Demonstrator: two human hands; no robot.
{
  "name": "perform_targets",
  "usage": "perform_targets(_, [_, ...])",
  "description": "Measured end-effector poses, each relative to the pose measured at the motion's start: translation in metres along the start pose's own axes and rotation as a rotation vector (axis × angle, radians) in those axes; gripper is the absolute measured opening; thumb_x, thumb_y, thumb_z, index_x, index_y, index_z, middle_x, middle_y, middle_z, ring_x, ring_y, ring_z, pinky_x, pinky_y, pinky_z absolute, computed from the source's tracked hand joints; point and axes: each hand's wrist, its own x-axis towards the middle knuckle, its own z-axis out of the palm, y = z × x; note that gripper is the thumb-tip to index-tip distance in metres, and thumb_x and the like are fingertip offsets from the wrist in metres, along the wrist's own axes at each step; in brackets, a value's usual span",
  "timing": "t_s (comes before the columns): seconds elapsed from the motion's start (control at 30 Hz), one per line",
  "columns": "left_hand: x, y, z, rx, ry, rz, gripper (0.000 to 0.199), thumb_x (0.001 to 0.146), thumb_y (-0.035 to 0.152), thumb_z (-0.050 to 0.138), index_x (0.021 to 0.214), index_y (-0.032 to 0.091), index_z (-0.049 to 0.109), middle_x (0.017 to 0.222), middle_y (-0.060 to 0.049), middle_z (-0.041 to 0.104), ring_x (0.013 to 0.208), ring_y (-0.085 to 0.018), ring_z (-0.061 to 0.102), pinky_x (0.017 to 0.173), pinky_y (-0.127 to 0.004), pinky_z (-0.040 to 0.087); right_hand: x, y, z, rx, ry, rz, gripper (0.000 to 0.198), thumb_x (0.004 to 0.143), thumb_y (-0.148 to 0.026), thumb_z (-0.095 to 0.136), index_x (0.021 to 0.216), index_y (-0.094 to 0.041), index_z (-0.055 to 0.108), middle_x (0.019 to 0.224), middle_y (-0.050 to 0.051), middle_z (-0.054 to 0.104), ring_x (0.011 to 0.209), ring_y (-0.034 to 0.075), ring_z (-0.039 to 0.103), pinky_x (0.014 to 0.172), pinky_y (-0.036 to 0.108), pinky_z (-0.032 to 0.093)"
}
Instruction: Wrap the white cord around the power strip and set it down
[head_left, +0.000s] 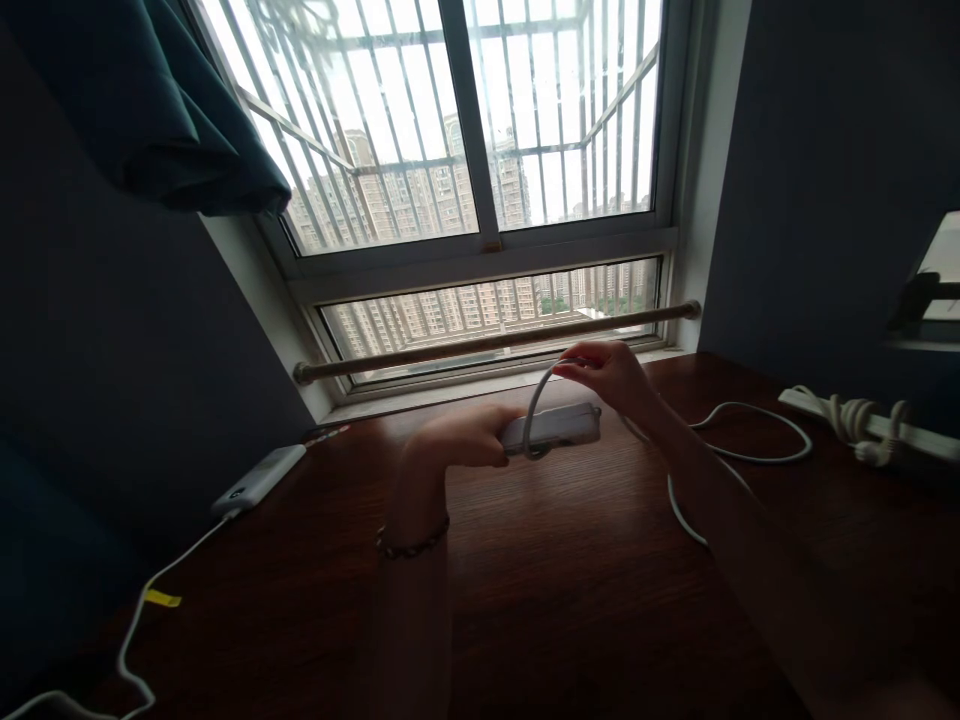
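Observation:
My left hand (476, 432) grips one end of a white, box-shaped power adapter (574, 424), held above the brown wooden table. A pale cable (531, 410) loops around the adapter's body near my left fingers. Higher and to the right, my right hand (604, 370) pinches that cable between thumb and fingers. The rest of the cable (780, 460) trails behind my right forearm and lies in loose curves on the table. My forearm hides part of it.
A white device (259, 478) with a white cord (135, 630) and yellow tag (163, 598) lies at left. A white power strip (922, 435) with a coiled cord is at right. Behind the table (540, 580) are a rail (495, 343) and barred window; a blue-green curtain (172, 120) hangs upper left.

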Motion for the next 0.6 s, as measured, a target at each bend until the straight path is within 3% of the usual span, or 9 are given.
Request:
perform_targets(0.1, [-0.008,0.014,-0.001,-0.002,-0.141,0.051,0.031,0.063,0.011,0.057,0.094,0.017,0.061,0.085,-0.002,0.061,0.078,-0.021,0.055,0.067,-0.029,0.044,-0.004,-0.002,0.010,0.312,-0.117,0.201,0.031,0.062,-0.043,0.074,0.076,-0.015,0.069,0.051,-0.004,0.047,0.048,0.007,0.035,0.046,0.024,0.023])
perform_targets(0.2, [-0.013,0.022,-0.003,-0.177,-0.114,0.185,0.035,0.069,0.016,0.061,0.104,0.016,0.058,0.101,-0.005,0.060,0.092,-0.024,0.054,0.078,-0.030,0.044,-0.009,-0.001,0.027,0.646,-0.255,0.414,0.031,0.060,-0.042,0.074,0.072,-0.014,0.065,0.054,-0.002,0.048,0.050,0.009,0.039,0.048,0.024,0.030])
perform_targets(0.27, [-0.014,0.020,-0.004,-0.295,-0.044,0.237,0.040,0.070,0.020,0.065,0.109,0.016,0.057,0.110,-0.007,0.058,0.100,-0.026,0.052,0.085,-0.032,0.042,-0.013,0.003,0.042,0.765,-0.265,0.426,0.028,0.059,-0.040,0.071,0.063,-0.016,0.058,0.060,0.000,0.052,0.056,0.011,0.044,0.054,0.026,0.037])
perform_targets(0.37, [-0.015,0.009,-0.008,-0.422,0.093,0.181,0.043,0.069,0.023,0.070,0.109,0.015,0.058,0.106,-0.007,0.061,0.098,-0.025,0.054,0.083,-0.032,0.043,-0.015,0.008,0.057,0.775,-0.176,0.402,0.021,0.057,-0.029,0.068,0.058,-0.017,0.051,0.057,-0.003,0.046,0.053,0.008,0.036,0.049,0.022,0.031])
perform_targets(0.43, [-0.017,-0.001,-0.011,-0.472,0.175,0.124,0.041,0.069,0.023,0.072,0.106,0.015,0.058,0.101,-0.006,0.062,0.092,-0.022,0.055,0.077,-0.029,0.044,-0.016,0.007,0.058,0.766,-0.160,0.396,0.015,0.057,-0.021,0.066,0.064,-0.017,0.054,0.057,-0.004,0.043,0.051,0.006,0.031,0.045,0.020,0.024])
perform_targets(0.6, [-0.012,-0.013,-0.013,-0.662,0.374,0.051,0.045,0.066,0.020,0.074,0.105,0.017,0.053,0.087,-0.004,0.064,0.078,-0.020,0.061,0.068,-0.029,0.046,-0.017,-0.012,0.045,0.729,-0.259,0.381,0.033,0.061,-0.023,0.072,0.090,-0.018,0.058,0.064,-0.005,0.041,0.052,0.005,0.033,0.045,0.019,0.023])
